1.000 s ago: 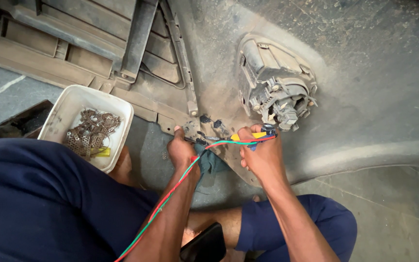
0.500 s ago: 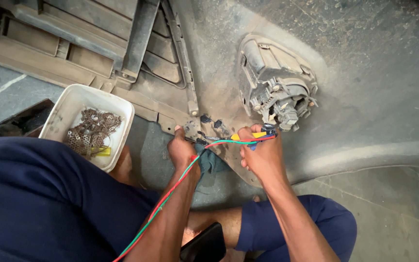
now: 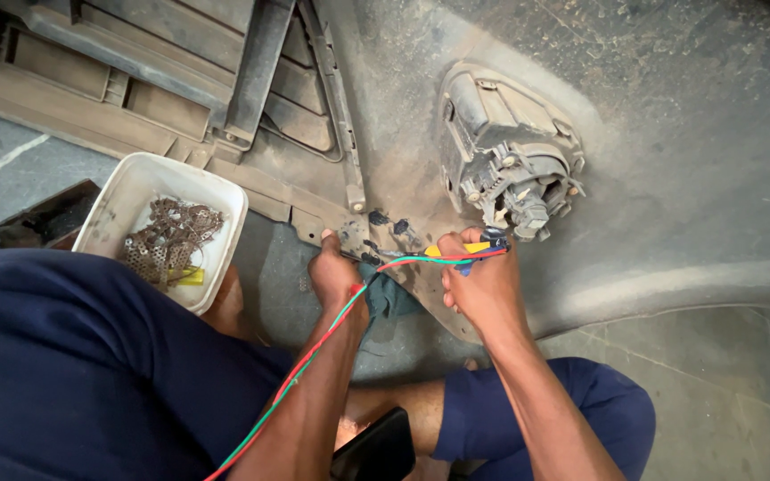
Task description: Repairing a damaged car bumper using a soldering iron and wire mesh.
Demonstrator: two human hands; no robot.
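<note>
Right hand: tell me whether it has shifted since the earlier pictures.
No. The right hand sits in the same spot just below the grey lamp housing, gripping the red and green wires.

We see the right hand (image 3: 483,285) pinching red and green wires (image 3: 331,330) just below a grey lamp housing (image 3: 505,169) on a dusty bumper panel (image 3: 670,178). The left hand (image 3: 336,272) grips the panel's edge, and a white tub (image 3: 126,191) of rusty fasteners sits beside the left knee.

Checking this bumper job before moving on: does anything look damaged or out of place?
Only dirt: the grey bumper panel is dusty, and the white tub holds rusty fasteners. Nothing looks broken or spilled.
</note>
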